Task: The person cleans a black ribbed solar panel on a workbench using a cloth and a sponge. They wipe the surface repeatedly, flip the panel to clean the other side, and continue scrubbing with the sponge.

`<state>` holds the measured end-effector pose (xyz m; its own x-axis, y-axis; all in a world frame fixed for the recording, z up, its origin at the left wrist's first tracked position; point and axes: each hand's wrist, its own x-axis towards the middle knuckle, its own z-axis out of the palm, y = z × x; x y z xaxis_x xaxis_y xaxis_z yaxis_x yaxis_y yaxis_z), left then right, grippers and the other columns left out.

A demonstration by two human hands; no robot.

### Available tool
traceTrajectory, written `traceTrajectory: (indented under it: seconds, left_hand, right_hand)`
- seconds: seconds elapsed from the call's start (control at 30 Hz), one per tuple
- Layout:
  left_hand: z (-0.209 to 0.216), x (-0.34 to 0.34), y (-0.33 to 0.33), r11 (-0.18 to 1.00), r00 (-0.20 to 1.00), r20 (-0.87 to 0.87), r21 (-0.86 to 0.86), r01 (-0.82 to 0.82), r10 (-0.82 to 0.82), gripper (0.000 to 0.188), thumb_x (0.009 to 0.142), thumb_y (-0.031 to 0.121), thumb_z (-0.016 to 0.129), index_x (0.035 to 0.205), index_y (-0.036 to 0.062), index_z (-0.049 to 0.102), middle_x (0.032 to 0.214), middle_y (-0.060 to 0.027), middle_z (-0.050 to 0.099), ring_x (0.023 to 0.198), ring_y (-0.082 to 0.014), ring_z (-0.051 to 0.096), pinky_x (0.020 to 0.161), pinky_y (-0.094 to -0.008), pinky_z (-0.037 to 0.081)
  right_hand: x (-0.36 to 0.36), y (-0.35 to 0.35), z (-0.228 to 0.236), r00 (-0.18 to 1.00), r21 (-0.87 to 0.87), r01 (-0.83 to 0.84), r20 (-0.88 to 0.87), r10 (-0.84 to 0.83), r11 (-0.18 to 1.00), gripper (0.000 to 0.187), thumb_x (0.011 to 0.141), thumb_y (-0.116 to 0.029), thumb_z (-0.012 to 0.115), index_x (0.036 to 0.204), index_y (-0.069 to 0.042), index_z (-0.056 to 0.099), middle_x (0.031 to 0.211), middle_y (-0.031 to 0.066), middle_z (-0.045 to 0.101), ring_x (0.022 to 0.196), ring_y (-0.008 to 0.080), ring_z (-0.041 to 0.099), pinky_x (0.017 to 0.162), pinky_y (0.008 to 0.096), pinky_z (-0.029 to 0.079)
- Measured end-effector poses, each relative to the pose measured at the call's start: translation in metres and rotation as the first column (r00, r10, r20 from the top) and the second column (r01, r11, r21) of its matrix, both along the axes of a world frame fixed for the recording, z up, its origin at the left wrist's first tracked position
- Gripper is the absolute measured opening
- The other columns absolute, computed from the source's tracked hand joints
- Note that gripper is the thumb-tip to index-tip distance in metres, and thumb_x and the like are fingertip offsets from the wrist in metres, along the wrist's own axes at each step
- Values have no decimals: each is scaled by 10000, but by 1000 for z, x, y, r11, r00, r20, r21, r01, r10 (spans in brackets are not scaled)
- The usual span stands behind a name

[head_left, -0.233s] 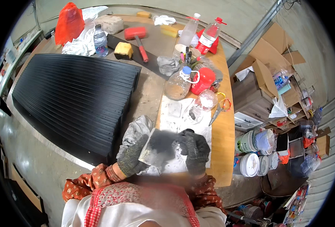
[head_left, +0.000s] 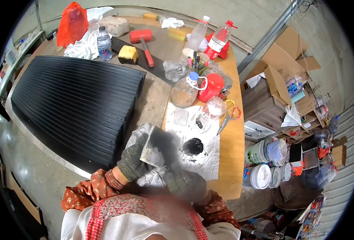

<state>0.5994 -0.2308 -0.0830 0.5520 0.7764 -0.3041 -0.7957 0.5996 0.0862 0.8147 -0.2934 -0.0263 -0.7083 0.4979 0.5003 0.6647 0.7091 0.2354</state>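
Note:
My left hand (head_left: 132, 160), in a dark grey knit glove, grips the edge of a pale flat piece (head_left: 153, 156) smeared with black; its exact kind is unclear. Part of that piece is lost in a dark blur. To its right, my gloved right hand (head_left: 187, 185) is smeared by motion, and its fingers cannot be made out. Just beyond the right hand, a small black container (head_left: 193, 147) rests on a black-spotted white sheet (head_left: 209, 164). A crumpled grey cloth (head_left: 142, 132) lies behind my left hand.
A large black ribbed panel (head_left: 77, 108) covers the table's left. Beyond the sheet are scissors (head_left: 227, 118), a blue-capped bottle (head_left: 183, 91) and a red container (head_left: 211, 87). Farther back lie a red mallet (head_left: 142, 38) and a yellow sponge (head_left: 128, 53). Buckets (head_left: 260, 177) stand right of the table.
My right hand has moved left and toward me, uncovering the black container on the sheet. My left hand and the flat piece have shifted slightly left, and the piece is tilted differently.

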Motion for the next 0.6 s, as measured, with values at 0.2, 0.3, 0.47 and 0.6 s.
traceTrajectory:
  seconds: [0.2,0.3,0.47,0.6]
  left_hand:
    - [-5,-8,16,931,837,-496,364,-41,231,400,1022,244,471,1376,59,445,1225,-90,603,1118,-216,592,988,-357,483]
    - [17,-12,8,953,976,-183,297,-59,117,408,1019,260,464,1375,61,451,1284,-100,587,1168,-228,572,1027,-377,456]
    - [14,-15,7,969,984,-41,184,-164,175,422,1028,367,441,1299,65,555,1255,-115,609,1170,-280,568,1046,-430,439]
    - [27,-22,7,986,986,70,62,-158,153,364,1011,348,500,1211,67,618,1131,-116,664,1063,-287,621,989,-448,481]
  right_hand:
    - [66,35,-17,926,238,337,-261,-274,911,77,863,-128,673,932,-99,691,843,70,695,656,228,636,585,364,500]
    - [76,72,0,821,37,495,-347,-453,868,128,892,-135,647,993,-89,710,813,75,696,673,241,659,629,357,512]
    - [111,132,-40,569,-547,366,-508,-646,753,225,950,-239,596,1023,-50,695,734,69,693,588,147,637,567,311,493]
    - [132,163,-56,640,-625,332,-401,-655,707,217,952,-285,587,1020,-108,691,799,103,698,704,257,667,657,379,513]
